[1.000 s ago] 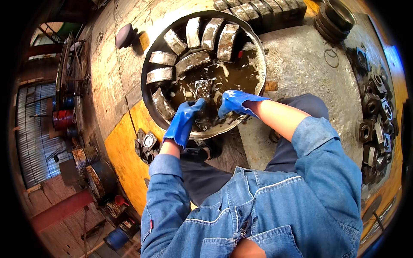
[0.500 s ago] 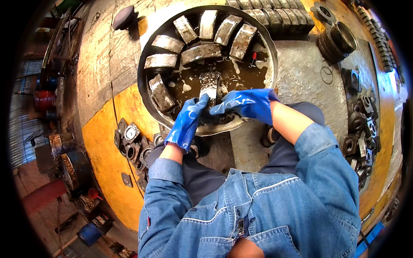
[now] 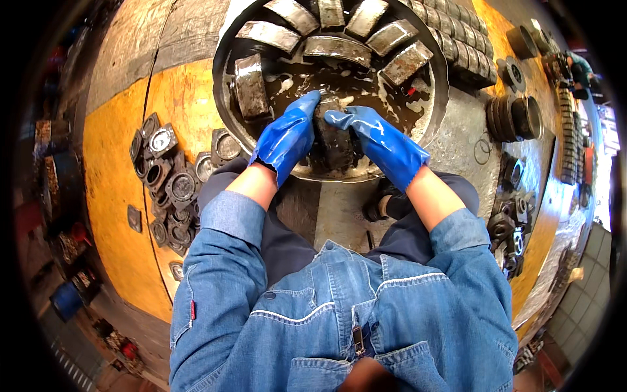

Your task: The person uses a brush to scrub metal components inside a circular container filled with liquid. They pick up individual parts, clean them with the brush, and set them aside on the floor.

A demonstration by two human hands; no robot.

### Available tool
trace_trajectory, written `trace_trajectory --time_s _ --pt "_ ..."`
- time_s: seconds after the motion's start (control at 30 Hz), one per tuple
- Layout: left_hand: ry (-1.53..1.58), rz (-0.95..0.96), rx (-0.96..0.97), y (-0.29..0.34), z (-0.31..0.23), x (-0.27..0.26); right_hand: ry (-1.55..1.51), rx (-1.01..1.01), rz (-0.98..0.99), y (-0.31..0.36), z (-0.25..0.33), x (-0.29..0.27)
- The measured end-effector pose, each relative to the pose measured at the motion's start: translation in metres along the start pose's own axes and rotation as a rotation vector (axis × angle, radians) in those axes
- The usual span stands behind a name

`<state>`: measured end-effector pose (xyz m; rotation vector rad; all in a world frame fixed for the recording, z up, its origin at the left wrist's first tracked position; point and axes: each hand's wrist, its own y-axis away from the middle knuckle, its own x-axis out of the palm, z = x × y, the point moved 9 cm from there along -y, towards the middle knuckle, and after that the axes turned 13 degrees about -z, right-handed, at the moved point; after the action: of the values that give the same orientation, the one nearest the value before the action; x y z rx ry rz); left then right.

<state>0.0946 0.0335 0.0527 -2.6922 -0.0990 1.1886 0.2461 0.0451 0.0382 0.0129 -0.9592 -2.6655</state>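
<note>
My left hand [image 3: 285, 138], in a wet blue rubber glove, is closed against the left side of a dark, curved metal block [image 3: 336, 140]. On the block's right side my right hand [image 3: 385, 138], gloved alike, grips it with fingers bent over its upper end. The block stands lengthwise between both hands, low in a large round pan [image 3: 439, 78] of brown, foamy liquid. Some fingertips are hidden behind the block and gloves. Several similar curved metal blocks [image 3: 336, 49] lie in an arc round the pan's far and left sides. A small red object [image 3: 411, 91] shows at the pan's right.
Stacked metal blocks [image 3: 467, 52] stand beyond the pan's right rim. Metal rings and cylinders [image 3: 526, 117] sit farther right, near thin loose rings [image 3: 482, 151]. Dark flanged metal parts [image 3: 179, 186] are heaped on the yellow floor at left, with more parts [image 3: 513, 222] at right.
The view has shifted, so the pan appears higher. My right hand has moved onto the block's right side, and the block now shows a darker face where a foamy, shiny one was.
</note>
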Motion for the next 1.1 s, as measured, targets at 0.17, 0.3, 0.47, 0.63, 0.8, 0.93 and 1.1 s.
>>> trace_trajectory --time_s 0.17,0.3,0.47,0.63,0.8,0.93,1.1 --pt "0.317 -0.075 0.017 0.003 0.021 0.03 0.214 -0.236 -0.071 -0.002 -0.002 -0.021" --pt "1.069 -0.037 -0.577 0.003 -0.027 -0.009 0.299 -0.273 -0.134 0.058 0.048 0.001" --pt "0.969 -0.043 -0.25 0.01 -0.023 0.016 0.4 -0.432 -0.037 0.089 0.065 0.0" --pt "0.888 0.016 -0.239 0.025 -0.039 -0.008 0.589 -0.53 -0.2 0.104 0.058 -0.012" --pt "0.661 -0.037 -0.054 0.038 -0.056 -0.049 0.601 -0.353 -0.241 0.14 0.079 0.031" --pt "0.942 0.15 -0.28 0.046 -0.066 -0.056 0.515 -0.371 -0.249 0.151 0.076 0.032" --pt "1.316 0.282 -0.574 0.048 -0.063 -0.04 0.448 -0.373 -0.342 0.15 0.062 0.031"
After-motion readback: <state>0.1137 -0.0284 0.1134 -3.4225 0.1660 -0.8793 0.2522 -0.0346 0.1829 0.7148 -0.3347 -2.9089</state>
